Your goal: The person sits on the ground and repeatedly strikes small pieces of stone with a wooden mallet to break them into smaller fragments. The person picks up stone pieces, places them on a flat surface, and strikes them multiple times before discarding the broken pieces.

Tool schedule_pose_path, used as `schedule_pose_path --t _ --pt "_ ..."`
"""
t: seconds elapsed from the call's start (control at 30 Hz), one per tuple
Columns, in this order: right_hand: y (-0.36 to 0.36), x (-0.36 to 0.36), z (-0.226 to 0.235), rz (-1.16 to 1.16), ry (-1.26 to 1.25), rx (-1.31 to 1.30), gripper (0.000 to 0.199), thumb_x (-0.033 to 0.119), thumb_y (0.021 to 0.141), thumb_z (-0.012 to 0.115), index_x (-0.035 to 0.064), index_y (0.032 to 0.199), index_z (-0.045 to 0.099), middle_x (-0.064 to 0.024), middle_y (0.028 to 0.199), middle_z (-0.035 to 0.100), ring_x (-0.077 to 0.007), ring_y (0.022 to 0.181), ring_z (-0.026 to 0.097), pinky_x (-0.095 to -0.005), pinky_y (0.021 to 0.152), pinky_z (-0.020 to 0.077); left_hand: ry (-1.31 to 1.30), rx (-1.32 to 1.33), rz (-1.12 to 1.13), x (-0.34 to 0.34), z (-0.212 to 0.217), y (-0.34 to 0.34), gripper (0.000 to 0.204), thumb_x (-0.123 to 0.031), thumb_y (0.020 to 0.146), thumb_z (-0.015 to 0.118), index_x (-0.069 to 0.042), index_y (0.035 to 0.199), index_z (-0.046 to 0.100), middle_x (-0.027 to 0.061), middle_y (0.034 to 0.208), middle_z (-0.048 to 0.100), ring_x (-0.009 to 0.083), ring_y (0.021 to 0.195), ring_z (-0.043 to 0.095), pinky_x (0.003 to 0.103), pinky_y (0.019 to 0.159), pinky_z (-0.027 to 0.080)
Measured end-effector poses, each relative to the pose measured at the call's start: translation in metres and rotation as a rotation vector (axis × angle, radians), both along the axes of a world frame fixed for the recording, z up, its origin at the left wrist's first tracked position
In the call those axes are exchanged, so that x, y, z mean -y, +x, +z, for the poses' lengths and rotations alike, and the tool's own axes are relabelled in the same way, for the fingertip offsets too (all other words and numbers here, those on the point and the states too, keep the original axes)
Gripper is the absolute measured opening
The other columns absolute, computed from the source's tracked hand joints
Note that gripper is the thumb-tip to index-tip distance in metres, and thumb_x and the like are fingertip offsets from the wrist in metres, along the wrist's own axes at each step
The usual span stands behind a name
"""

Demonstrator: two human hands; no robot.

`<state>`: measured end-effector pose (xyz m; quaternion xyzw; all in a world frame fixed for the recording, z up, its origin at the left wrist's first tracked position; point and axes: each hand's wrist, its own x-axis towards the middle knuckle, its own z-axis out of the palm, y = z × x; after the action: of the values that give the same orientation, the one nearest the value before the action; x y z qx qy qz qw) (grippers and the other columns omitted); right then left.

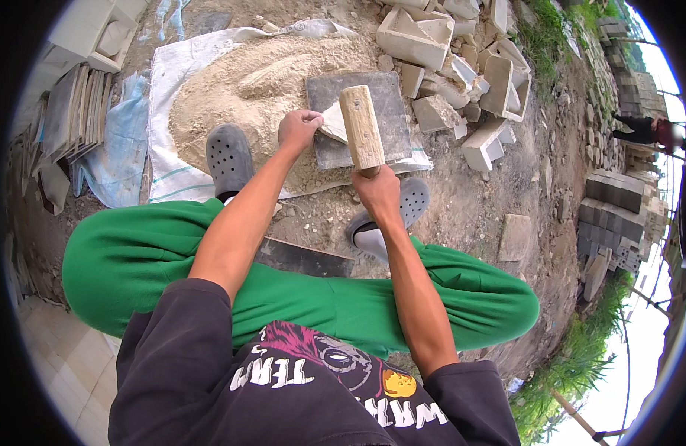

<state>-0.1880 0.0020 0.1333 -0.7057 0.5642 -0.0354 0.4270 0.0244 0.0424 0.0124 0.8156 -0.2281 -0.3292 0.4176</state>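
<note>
My right hand [377, 195] is closed round the handle of a wooden mallet [362, 128], whose blocky, worn head is raised over a dark square slab [393, 111]. With fingers pinched, my left hand [298, 131] grips the edge of a pale, flat broken piece [332, 123] on that slab. The mallet head hides the piece's right end, so I cannot tell whether they touch. Under the slab's left side spreads a heap of tan powder [231, 85] on a white woven sack [162, 111].
Broken cream-coloured blocks [417, 37] are piled at the far right. Flat boards [79, 111] lean at the left beside a blue sheet [120, 149]. A dark plank [302, 256] lies between my feet and legs. Grey blocks [610, 212] and another person [659, 134] are at the far right.
</note>
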Motion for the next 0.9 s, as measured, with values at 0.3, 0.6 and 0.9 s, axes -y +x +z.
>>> schedule_pose_path --t 0.3,0.6,0.9 --pt "-0.005 0.01 0.011 -0.137 0.053 0.009 0.043 0.031 0.076 0.072 -0.0026 0.102 0.07 -0.0244 0.098 0.073 -0.0376 0.097 0.071 -0.0443 0.085 0.0533 0.048 -0.019 0.011 0.001 0.002 -0.002 0.024 -0.031 0.083 0.076 -0.014 0.099 0.079 0.0046 0.091 0.076 0.0201 0.081 0.071 0.036 0.073 0.054" --pt "-0.01 0.019 -0.004 0.041 0.226 -0.215 0.04 0.031 0.075 0.074 -0.0036 0.095 0.07 -0.0195 0.082 0.073 -0.0291 0.073 0.073 -0.0393 0.07 0.056 0.088 0.152 -0.042 0.004 0.003 -0.004 0.026 -0.03 0.085 0.074 -0.013 0.106 0.075 0.0068 0.104 0.074 0.0265 0.095 0.07 0.04 0.081 0.054" --pt "-0.044 0.02 -0.003 -0.216 0.18 -0.062 0.033 0.026 0.078 0.075 -0.0024 0.095 0.071 -0.0126 0.074 0.071 -0.0217 0.057 0.068 -0.036 0.056 0.0536 -0.133 0.394 -0.184 0.025 -0.007 -0.012 0.037 -0.02 0.087 0.063 -0.01 0.123 0.066 0.0136 0.128 0.063 0.0315 0.122 0.056 0.043 0.102 0.046"
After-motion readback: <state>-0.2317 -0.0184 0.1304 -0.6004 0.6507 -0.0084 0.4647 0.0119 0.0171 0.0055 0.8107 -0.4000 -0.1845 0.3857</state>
